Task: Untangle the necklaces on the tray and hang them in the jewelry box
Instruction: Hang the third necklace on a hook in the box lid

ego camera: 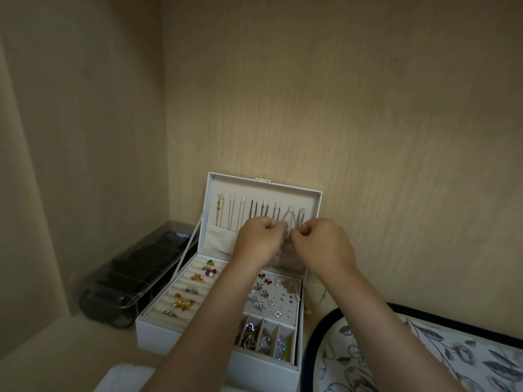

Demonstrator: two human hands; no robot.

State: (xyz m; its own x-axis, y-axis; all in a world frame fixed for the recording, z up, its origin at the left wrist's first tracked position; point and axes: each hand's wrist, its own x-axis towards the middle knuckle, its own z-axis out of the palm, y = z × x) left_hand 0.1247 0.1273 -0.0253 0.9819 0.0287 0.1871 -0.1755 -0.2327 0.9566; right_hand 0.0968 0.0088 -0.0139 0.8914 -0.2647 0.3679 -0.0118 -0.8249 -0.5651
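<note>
Pinching thin twisted metal chain [286, 219], both hands [259, 240] [322, 244].

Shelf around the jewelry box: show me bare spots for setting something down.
Bare shelf lies front-left, bordered by the jewelry box, the dark case and the left wall. The tray looks bare where visible. Crowded: the box's compartments, and the lid hooks where the left hand and right hand pinch a necklace.

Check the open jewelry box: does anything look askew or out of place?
Mostly tidy. In the jewelry box lid the left chains hang straight, but the rightmost chain slants in a V toward the left hand and right hand pinching it. A small gold piece seems to lie outside, beside the tray.
</note>
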